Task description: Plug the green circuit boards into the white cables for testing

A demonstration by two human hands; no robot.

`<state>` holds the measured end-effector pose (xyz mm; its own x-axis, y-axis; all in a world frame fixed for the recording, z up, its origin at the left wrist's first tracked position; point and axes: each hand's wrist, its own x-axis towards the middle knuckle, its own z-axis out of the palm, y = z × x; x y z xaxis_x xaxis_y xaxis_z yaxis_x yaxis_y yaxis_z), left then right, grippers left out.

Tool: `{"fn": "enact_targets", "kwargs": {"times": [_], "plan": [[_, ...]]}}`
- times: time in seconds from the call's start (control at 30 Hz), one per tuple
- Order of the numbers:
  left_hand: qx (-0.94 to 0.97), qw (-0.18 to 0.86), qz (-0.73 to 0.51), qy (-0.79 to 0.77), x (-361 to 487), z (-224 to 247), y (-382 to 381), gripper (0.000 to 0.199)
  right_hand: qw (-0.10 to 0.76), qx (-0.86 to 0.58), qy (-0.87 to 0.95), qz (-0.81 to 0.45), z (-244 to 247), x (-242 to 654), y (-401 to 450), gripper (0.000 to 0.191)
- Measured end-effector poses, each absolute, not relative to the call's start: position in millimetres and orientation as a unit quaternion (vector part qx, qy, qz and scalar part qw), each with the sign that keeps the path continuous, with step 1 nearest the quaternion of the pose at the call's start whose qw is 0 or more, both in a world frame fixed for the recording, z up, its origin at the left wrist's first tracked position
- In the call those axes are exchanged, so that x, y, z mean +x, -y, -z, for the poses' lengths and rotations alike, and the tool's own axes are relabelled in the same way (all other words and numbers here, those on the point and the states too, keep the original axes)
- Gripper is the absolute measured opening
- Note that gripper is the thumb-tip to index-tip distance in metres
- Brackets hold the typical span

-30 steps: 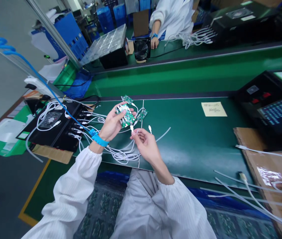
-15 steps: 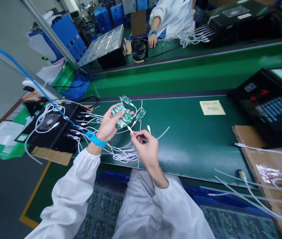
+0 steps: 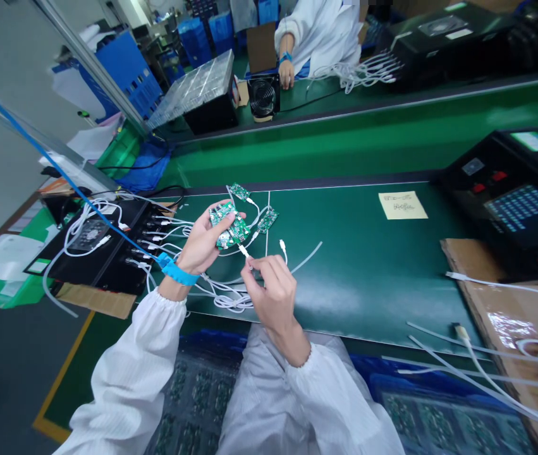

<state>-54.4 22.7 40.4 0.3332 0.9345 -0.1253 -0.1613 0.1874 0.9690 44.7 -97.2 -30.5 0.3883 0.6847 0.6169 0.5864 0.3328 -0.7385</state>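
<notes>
My left hand (image 3: 203, 240), with a blue strap at its wrist, grips green circuit boards (image 3: 229, 229) between thumb and fingers above the bench. Close to their lower edge is a white cable plug (image 3: 243, 251); I cannot tell how far it sits in a socket. My right hand (image 3: 272, 292) is closed, pinching the cable just behind that plug. Beyond the boards, two smaller circuit boards (image 3: 267, 220) lie on the green bench with white cables attached. A loose white plug (image 3: 282, 245) stands out to the right of them. Coiled white cables (image 3: 231, 302) lie below my left hand.
A black box (image 3: 93, 246) with cables plugged along its side sits at left. At right are a black device with a display (image 3: 510, 202), cardboard (image 3: 510, 316) and loose cables. A yellow note (image 3: 403, 205) lies on the bench. Across the partition, a co-worker's hand (image 3: 286, 74) rests beside a fan (image 3: 263, 97).
The boards in my left hand now overlap more closely, and the hand has shifted slightly left. My right hand has turned and moved a little down and left, still pinching the cable.
</notes>
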Motion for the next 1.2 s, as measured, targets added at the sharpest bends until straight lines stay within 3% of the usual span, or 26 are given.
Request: {"fn": "enact_targets", "kwargs": {"times": [0.13, 0.43, 1.2], "plan": [[0.482, 0.65, -0.422, -0.409, -54.0, -40.6, -22.0, 0.051, 0.641, -0.575, 0.501, -0.085, 29.0, 44.1, 95.9, 0.015], [0.482, 0.633, -0.445, -0.411, -54.7, -38.8, -23.5, 0.048, 0.686, -0.553, 0.336, -0.332, 29.2, 44.6, 93.9, 0.021], [0.553, 0.537, -0.484, -0.414, -50.8, -33.3, -24.1, 0.047, 0.672, -0.546, 0.38, -0.326, 32.4, 46.3, 95.4, 0.023]]}}
